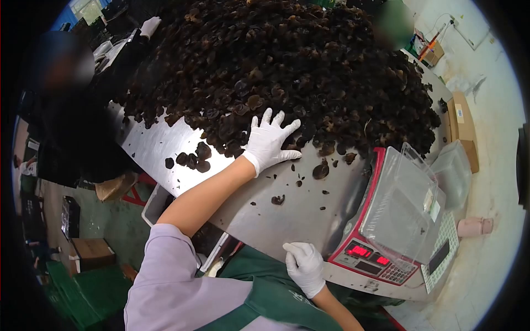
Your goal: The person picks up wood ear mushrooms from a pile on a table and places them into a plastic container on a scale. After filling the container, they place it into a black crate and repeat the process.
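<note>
A large heap of dark wood ear mushrooms (287,66) covers the back of the metal table (259,204). My left hand (270,140), in a white glove, is open with fingers spread at the heap's front edge, its fingertips touching the mushrooms. Closer to my body, my right hand (306,269), also gloved in white, is closed by the table's front edge, left of the scale; what its curled fingers hold, if anything, is hidden. Loose mushroom pieces (320,170) lie between heap and table edge, with a small cluster (193,159) left of my left forearm.
A red-framed digital scale (375,259) with lit red digits stands at right, a clear plastic tub (406,204) on top. Beyond are another clear container (452,171), a cardboard box (462,129) and a pink bottle (475,227). A person in dark clothing (80,132) is at left.
</note>
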### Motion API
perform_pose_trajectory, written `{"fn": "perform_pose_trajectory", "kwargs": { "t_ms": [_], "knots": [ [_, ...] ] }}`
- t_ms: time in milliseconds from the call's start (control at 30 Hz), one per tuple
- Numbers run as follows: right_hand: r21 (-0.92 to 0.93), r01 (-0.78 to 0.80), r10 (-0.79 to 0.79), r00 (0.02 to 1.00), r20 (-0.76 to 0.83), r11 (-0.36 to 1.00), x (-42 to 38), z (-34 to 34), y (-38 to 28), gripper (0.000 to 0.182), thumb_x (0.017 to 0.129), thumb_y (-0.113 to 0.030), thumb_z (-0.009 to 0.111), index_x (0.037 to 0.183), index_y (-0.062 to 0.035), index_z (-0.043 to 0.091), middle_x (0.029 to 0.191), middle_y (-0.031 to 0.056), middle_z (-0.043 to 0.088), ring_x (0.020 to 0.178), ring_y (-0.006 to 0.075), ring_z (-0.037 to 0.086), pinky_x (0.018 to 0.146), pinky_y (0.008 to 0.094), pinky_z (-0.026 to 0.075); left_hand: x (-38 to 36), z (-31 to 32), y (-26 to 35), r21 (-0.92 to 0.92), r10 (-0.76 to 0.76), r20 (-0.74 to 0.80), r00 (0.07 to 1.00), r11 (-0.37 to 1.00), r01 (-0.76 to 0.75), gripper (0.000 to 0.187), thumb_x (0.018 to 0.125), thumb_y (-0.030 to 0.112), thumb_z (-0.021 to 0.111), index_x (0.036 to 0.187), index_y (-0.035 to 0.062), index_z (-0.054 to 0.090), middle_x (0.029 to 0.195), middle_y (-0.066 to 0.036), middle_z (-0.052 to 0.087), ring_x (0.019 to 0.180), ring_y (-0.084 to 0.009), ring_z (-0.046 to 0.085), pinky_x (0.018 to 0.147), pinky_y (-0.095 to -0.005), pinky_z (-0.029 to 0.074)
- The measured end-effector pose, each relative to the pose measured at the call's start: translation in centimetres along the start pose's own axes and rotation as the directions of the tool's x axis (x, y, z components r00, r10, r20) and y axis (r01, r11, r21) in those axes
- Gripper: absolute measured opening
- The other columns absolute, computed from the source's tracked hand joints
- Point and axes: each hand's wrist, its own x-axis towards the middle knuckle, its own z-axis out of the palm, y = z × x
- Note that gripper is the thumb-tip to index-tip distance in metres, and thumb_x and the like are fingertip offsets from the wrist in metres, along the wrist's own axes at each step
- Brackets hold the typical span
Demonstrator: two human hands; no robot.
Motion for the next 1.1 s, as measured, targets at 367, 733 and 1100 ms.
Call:
{"fn": "perform_pose_trajectory", "kwargs": {
  "t_ms": [367,733,1100],
  "knots": [
    [-0.013,-0.016,0.016,1.000,-0.011,1.000,-0.2,0.0,-0.1,0.023,0.082,-0.008,0.070,0.105,-0.0124,0.069,0.096,0.0052,0.066,0.080,0.0271,0.064,0.071,0.0400,0.055,-0.6,0.6,0.5,-0.286,0.057,-0.364,0.930,0.943,-0.170,0.012,0.083,0.016,0.075,0.095,0.0138,0.075,0.097,-0.008,0.066,0.079,-0.0259,0.066,0.068,-0.0335,0.055],
    [-0.151,0.214,-0.239,0.955,-0.177,0.965,0.1,-7.3,-2.8,0.037,0.075,-0.005,0.071,0.112,-0.0122,0.070,0.098,0.0000,0.069,0.082,0.0190,0.064,0.068,0.0365,0.050,0.2,-4.6,2.1,-0.558,0.003,0.424,0.906,-0.787,0.264,0.031,0.095,0.049,0.067,0.092,0.0186,0.067,0.074,-0.004,0.060,0.045,-0.0130,0.045,0.039,-0.0258,0.039],
    [-0.406,-0.315,0.034,0.823,-0.568,0.858,-0.8,-18.8,-0.6,0.037,0.080,0.000,0.069,0.115,-0.0089,0.069,0.109,0.0085,0.065,0.104,0.0299,0.059,0.094,0.0428,0.044,2.5,-8.5,18.7,-0.784,0.116,0.506,0.855,-0.351,0.512,0.035,0.099,0.046,0.062,0.106,0.0116,0.064,0.082,-0.002,0.063,0.058,-0.0089,0.051,0.048,-0.0277,0.043]
  ]
}}
